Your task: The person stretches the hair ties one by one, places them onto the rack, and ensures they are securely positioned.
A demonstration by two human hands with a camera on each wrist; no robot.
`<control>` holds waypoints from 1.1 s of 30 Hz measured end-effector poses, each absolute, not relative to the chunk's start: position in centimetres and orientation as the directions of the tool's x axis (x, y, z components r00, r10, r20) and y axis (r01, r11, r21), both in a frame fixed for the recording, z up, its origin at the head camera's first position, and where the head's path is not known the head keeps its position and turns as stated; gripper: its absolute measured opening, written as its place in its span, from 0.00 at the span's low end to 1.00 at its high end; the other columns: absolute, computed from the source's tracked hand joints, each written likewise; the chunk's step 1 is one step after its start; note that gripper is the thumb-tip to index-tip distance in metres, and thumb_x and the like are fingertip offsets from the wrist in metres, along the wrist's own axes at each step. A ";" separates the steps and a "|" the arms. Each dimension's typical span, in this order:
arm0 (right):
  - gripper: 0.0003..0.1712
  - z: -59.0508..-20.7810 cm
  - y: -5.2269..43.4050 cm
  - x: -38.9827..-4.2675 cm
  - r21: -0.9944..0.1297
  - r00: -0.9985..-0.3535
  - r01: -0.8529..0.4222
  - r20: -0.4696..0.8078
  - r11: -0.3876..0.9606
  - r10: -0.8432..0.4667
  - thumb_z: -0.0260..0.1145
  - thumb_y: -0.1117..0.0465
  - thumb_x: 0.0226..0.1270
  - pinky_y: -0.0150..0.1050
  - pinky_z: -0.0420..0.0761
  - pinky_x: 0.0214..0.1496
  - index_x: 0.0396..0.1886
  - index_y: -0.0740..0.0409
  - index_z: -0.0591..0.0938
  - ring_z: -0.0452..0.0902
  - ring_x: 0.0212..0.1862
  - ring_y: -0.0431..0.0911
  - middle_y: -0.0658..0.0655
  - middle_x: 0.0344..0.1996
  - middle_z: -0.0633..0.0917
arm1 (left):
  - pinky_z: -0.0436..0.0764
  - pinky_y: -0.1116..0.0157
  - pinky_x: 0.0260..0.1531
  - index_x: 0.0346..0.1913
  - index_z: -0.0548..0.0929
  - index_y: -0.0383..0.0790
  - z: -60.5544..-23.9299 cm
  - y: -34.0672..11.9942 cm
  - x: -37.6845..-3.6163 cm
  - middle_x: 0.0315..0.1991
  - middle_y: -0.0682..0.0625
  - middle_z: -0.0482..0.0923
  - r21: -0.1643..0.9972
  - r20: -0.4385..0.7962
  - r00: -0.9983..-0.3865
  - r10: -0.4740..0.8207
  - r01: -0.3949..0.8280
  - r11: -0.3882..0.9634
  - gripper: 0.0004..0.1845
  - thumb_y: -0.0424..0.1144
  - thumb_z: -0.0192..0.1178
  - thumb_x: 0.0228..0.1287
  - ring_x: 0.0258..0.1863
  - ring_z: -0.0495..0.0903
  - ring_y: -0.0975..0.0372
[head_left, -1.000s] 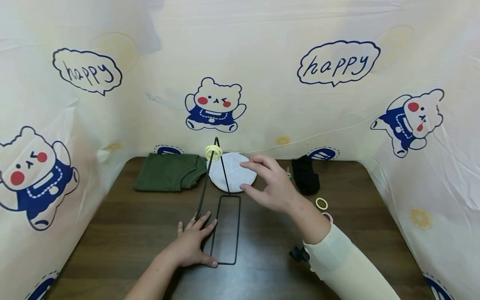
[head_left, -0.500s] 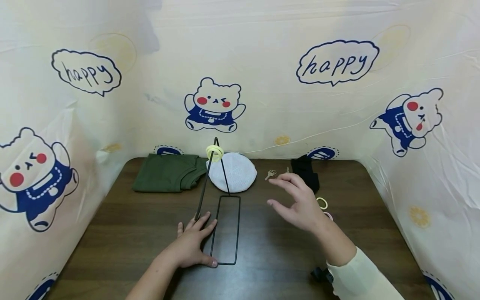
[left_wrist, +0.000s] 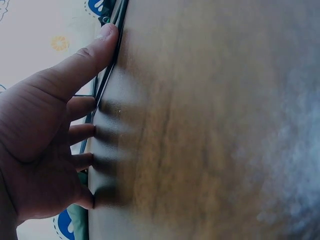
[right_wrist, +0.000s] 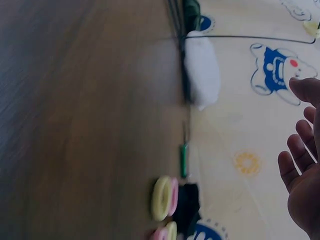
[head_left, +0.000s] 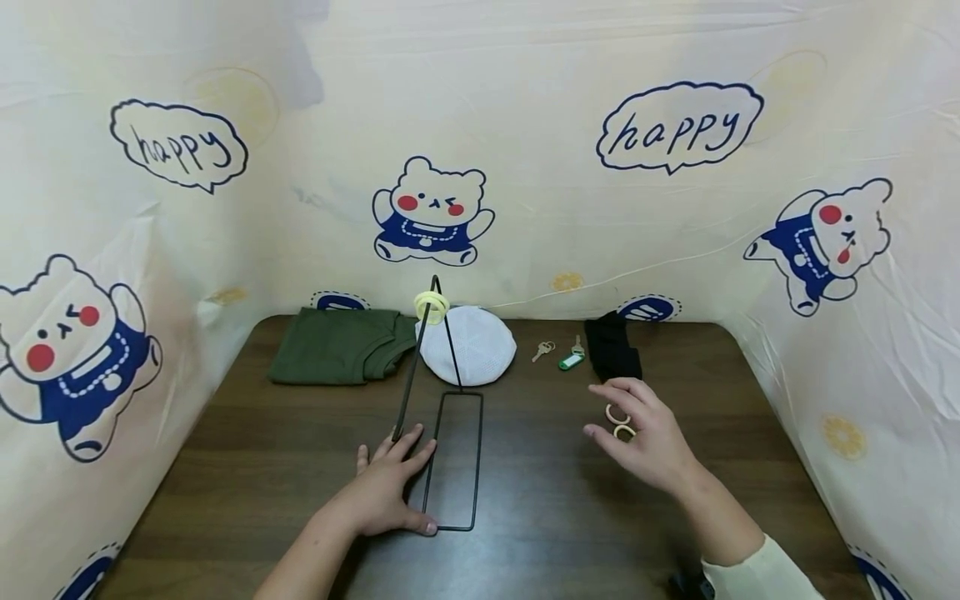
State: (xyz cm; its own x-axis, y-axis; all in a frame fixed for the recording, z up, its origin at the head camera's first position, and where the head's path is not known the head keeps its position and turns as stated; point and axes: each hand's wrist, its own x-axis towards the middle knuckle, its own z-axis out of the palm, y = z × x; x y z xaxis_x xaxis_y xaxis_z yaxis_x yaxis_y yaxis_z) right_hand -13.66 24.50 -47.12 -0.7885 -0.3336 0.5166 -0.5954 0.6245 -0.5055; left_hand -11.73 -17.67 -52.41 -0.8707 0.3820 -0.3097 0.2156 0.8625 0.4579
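In the head view my left hand [head_left: 382,493] rests with spread, straight fingers on the base of a black wire stand [head_left: 477,467], its thumb at the near corner. The left wrist view shows its fingertips down at the table beside the wire. Pale yellow rings [head_left: 431,307] hang at the stand's upper part. My right hand [head_left: 651,442], holding nothing, hovers at the right with fingers loosely bent and thumb apart. Two small rings [head_left: 624,432] show just past its thumb, partly covered by the hand. Yellow rings [right_wrist: 161,198] and pink ones [right_wrist: 174,197] appear together in the right wrist view.
Along the table's back edge lie a folded green cloth [head_left: 330,346], a white knitted hat [head_left: 476,346] behind the stand, loose keys [head_left: 542,350], a key with a green tag [head_left: 572,360] and a folded black cloth [head_left: 612,346]. A printed curtain [head_left: 540,233] surrounds the table.
My right hand has moved away from the stand, rightward and toward me, to the loose rings, uncovering the keys and green tag. My left hand and the stand have stayed put.
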 end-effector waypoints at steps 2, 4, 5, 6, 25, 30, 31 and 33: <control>0.32 -47.6 25.4 -13.5 -0.490 -0.799 -0.580 0.497 0.651 -0.338 0.83 0.60 0.56 0.28 0.78 0.48 0.62 0.49 0.84 0.77 0.50 0.39 0.49 0.54 0.81 | 0.34 0.24 0.66 0.81 0.63 0.55 -52.4 -17.6 -11.7 0.84 0.48 0.46 0.459 -0.305 -0.871 0.384 0.218 0.861 0.67 0.73 0.79 0.34 0.81 0.42 0.36; 0.33 -48.1 26.3 -13.3 -0.482 -0.812 -0.562 0.477 0.672 -0.337 0.83 0.60 0.56 0.31 0.79 0.45 0.63 0.48 0.84 0.77 0.50 0.40 0.48 0.54 0.81 | 0.34 0.24 0.66 0.81 0.64 0.55 -52.4 -17.5 -11.7 0.84 0.48 0.47 0.457 -0.304 -0.872 0.383 0.219 0.862 0.67 0.73 0.79 0.34 0.81 0.42 0.36; 0.33 -48.4 26.7 -13.3 -0.482 -0.818 -0.553 0.466 0.679 -0.336 0.83 0.60 0.56 0.33 0.80 0.43 0.63 0.47 0.84 0.77 0.50 0.40 0.48 0.54 0.82 | 0.34 0.24 0.66 0.81 0.64 0.55 -52.3 -17.5 -11.7 0.84 0.48 0.47 0.455 -0.304 -0.872 0.383 0.220 0.863 0.67 0.73 0.79 0.34 0.81 0.42 0.36; 0.33 -48.6 27.1 -13.3 -0.480 -0.826 -0.543 0.455 0.689 -0.334 0.83 0.60 0.55 0.36 0.80 0.42 0.62 0.47 0.84 0.77 0.51 0.41 0.47 0.54 0.82 | 0.34 0.24 0.67 0.81 0.64 0.55 -52.3 -17.5 -11.7 0.84 0.48 0.47 0.453 -0.305 -0.873 0.381 0.219 0.864 0.66 0.73 0.79 0.35 0.81 0.42 0.37; 0.31 -52.2 33.8 -13.9 -0.426 -0.958 -0.283 0.093 0.859 -0.270 0.84 0.55 0.54 0.63 0.74 0.57 0.57 0.57 0.86 0.76 0.56 0.62 0.60 0.52 0.85 | 0.33 0.24 0.67 0.81 0.64 0.55 -52.2 -17.5 -11.7 0.85 0.49 0.46 0.462 -0.326 -0.866 0.378 0.202 0.863 0.66 0.72 0.79 0.35 0.81 0.41 0.37; 0.26 -52.4 34.2 -14.2 -0.411 -0.963 -0.264 0.057 0.872 -0.265 0.81 0.58 0.57 0.63 0.75 0.58 0.56 0.58 0.87 0.77 0.56 0.63 0.60 0.51 0.86 | 0.33 0.24 0.66 0.81 0.64 0.56 -52.2 -17.5 -11.7 0.85 0.49 0.47 0.459 -0.333 -0.865 0.375 0.199 0.866 0.66 0.73 0.79 0.35 0.81 0.41 0.38; 0.26 -52.4 34.3 -14.3 -0.410 -0.963 -0.262 0.056 0.874 -0.263 0.81 0.58 0.57 0.63 0.75 0.58 0.55 0.58 0.87 0.77 0.56 0.63 0.60 0.50 0.87 | 0.34 0.24 0.67 0.81 0.64 0.56 -52.2 -17.5 -11.7 0.84 0.49 0.47 0.458 -0.331 -0.866 0.375 0.200 0.866 0.66 0.72 0.79 0.35 0.81 0.41 0.38; 0.24 -52.4 34.3 -14.4 -0.407 -0.965 -0.257 0.053 0.877 -0.259 0.80 0.59 0.57 0.62 0.76 0.58 0.54 0.58 0.87 0.78 0.55 0.62 0.59 0.49 0.87 | 0.34 0.24 0.67 0.81 0.63 0.56 -52.2 -17.5 -11.6 0.85 0.49 0.46 0.458 -0.329 -0.867 0.375 0.201 0.866 0.66 0.72 0.79 0.35 0.81 0.41 0.38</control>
State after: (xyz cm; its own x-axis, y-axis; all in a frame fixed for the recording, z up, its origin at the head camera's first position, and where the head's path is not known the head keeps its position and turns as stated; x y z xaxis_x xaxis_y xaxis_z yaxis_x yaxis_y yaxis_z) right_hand -14.35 34.31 -52.42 -0.9645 -0.2586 0.0526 -0.2572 0.8766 -0.4066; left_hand -11.65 -17.54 -52.16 -0.8665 0.3754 -0.3289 0.2010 0.8657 0.4584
